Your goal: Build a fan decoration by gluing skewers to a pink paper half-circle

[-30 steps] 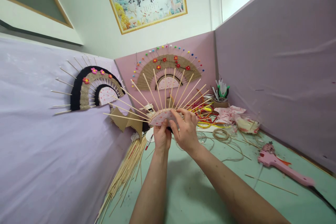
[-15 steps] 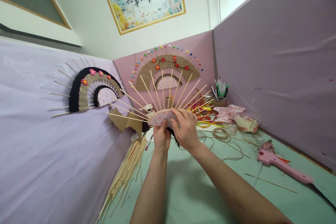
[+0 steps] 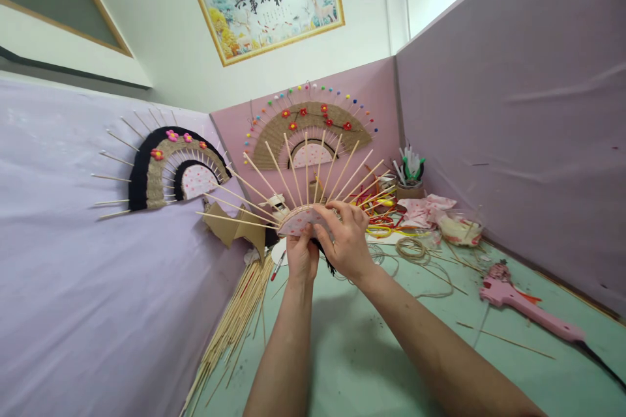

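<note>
Head view: left hand and right hand on a fan frame, picture centre.
Left fingers pinch its dotted base; right fingers, loosely curved, hold its rim. Light pressure should keep bamboo sticks evenly spread.

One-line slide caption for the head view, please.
Left hand and right hand hold a stick fan above the table, glue gun lying to the right.

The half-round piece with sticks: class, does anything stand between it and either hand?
Nothing visible does: the left hand holds the half-round piece at its lower edge, and the right hand touches its right side.
</note>
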The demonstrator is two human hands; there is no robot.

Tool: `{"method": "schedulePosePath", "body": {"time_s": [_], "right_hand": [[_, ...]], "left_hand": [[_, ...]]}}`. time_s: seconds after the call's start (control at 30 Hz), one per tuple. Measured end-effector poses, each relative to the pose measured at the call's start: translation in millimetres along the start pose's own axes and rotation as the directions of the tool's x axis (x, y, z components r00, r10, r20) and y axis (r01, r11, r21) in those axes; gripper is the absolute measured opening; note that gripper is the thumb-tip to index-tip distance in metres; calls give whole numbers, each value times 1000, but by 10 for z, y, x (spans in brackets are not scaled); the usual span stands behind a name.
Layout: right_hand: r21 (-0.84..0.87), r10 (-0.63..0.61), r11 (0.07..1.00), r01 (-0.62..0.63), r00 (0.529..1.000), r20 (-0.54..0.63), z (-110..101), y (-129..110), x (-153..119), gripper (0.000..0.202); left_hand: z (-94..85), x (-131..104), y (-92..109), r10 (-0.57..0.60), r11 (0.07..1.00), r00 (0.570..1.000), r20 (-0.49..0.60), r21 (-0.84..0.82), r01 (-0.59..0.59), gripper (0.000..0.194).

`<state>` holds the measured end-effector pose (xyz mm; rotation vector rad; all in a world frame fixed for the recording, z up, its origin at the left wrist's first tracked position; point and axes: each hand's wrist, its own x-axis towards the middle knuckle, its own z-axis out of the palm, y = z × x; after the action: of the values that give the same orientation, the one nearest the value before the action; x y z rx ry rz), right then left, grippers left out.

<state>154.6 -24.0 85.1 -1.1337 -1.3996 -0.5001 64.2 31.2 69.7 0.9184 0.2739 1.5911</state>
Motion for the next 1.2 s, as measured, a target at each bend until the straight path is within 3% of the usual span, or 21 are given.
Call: {"method": "schedulePosePath", "body": {"time_s": [0.73, 0.87, 1.0, 1.1, 1.2], "right_hand": [[-48, 42, 998, -43, 999, -13, 91, 7, -63, 29], [20, 37, 999, -37, 999, -7, 61, 16, -38, 34], [116, 10, 993, 0, 996, -86, 20, 45, 3, 40], [183, 34, 983, -9, 990, -135, 45, 93, 8, 26], [235, 40, 972, -16, 994, -98, 96, 141, -10, 8]], "left_hand": [[-22, -8, -35, -3, 1000, 1000, 22, 30, 2, 29], [-23, 5, -41, -21, 1000, 1000, 7, 14, 21, 31], [-37, 48, -19, -15, 999, 999, -38, -47, 14, 30], [-46, 78, 25, -20, 998, 997, -74, -65, 15, 26], [-31, 75, 79, -45, 996, 995, -84, -78, 38, 22]]}}
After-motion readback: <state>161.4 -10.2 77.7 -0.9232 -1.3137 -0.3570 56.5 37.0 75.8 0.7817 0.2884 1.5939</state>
